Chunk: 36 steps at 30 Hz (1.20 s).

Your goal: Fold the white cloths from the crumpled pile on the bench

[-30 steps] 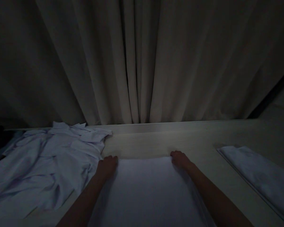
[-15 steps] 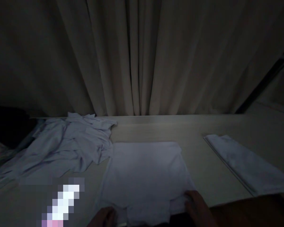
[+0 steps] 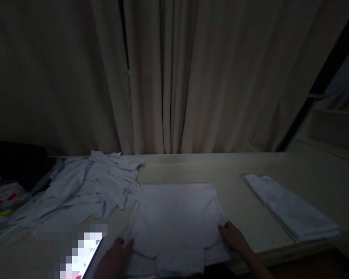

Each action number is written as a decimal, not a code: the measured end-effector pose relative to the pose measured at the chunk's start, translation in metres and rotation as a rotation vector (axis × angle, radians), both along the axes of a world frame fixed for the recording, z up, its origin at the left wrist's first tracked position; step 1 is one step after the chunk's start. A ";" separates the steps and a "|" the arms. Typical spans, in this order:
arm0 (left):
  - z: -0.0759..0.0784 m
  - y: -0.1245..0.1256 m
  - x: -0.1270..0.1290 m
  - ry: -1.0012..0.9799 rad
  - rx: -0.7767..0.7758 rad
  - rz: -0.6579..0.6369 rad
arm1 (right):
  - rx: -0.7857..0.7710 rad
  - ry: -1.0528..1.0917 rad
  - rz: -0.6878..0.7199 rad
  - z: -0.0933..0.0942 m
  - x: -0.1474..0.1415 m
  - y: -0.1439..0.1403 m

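A flat white cloth (image 3: 176,217) lies spread on the pale table (image 3: 244,170) in front of me, its near edge hanging toward the table's front. My left hand (image 3: 118,252) rests at the cloth's near left edge, fingers together against the fabric. My right hand (image 3: 232,236) touches the cloth's near right edge, fingers curled on it. In this dim light I cannot tell whether either hand pinches the fabric.
A crumpled heap of white cloth (image 3: 84,190) lies at the left. A folded white cloth (image 3: 291,211) sits at the right. Beige curtains (image 3: 174,77) hang behind the table. A blurred bright patch (image 3: 81,252) and dark clutter (image 3: 6,190) are at the far left.
Both hands drew back from the cloth's far corners to its near edge. Since half a second ago they moved slightly up and apart along the sides. The view shifted right and upward.
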<state>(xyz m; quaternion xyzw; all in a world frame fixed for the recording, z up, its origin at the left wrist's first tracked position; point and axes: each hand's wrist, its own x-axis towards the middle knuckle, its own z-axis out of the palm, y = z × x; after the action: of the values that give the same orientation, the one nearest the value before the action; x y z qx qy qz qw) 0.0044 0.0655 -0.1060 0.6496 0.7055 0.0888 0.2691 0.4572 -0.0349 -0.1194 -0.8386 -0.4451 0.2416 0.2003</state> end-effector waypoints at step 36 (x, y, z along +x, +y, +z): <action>0.019 0.034 0.006 -0.345 -0.043 0.184 | 0.132 0.138 -0.094 -0.002 0.049 0.050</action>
<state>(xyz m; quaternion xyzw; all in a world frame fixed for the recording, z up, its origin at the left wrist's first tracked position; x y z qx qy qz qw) 0.0102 0.0995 -0.0866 0.5518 0.7069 0.2080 0.3905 0.5060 0.0154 -0.1218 -0.8249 -0.4054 0.2591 0.2966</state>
